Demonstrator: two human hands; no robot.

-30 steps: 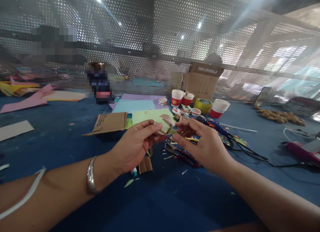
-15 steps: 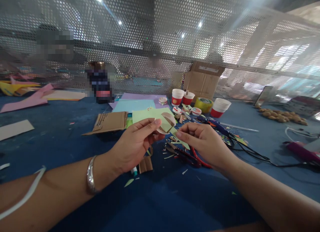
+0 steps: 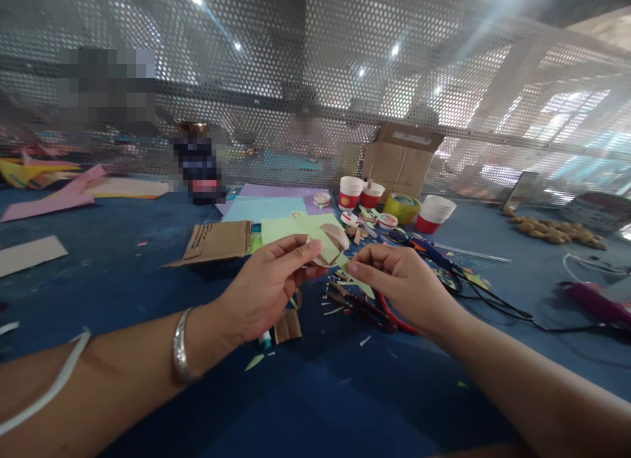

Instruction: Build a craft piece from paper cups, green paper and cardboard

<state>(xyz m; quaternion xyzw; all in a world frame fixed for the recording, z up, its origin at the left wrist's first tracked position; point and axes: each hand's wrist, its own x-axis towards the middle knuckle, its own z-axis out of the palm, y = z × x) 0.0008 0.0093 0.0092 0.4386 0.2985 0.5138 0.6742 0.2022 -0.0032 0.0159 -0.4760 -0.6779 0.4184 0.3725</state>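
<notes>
My left hand [image 3: 276, 280] pinches a small round cardboard piece [image 3: 336, 236] with a pale green strip lying across its face. Thumb and fingers close on its left edge. On the other side, my right hand [image 3: 394, 277] pinches a light green paper strip [image 3: 344, 261] between thumb and forefinger, close to the disc's lower right edge. Whether the strip is joined to the disc I cannot tell. Below and between the hands lie scissors [image 3: 365, 310] with dark and red handles among green paper scraps. Behind the disc rests a light green sheet [image 3: 283, 228].
A corrugated cardboard piece [image 3: 217, 240] lies left of my hands. Red and white paper cups [image 3: 351, 192], yellow tape [image 3: 401, 208] and a cardboard box [image 3: 401, 159] stand behind. A blue-handled tool [image 3: 428, 249] with a black cord lies to the right. A perforated metal screen [image 3: 276, 70] rises at the back.
Both hands keep almost the same place and grip. The round piece has turned or shifted very slightly to the right; the rest of the table looks unchanged.
</notes>
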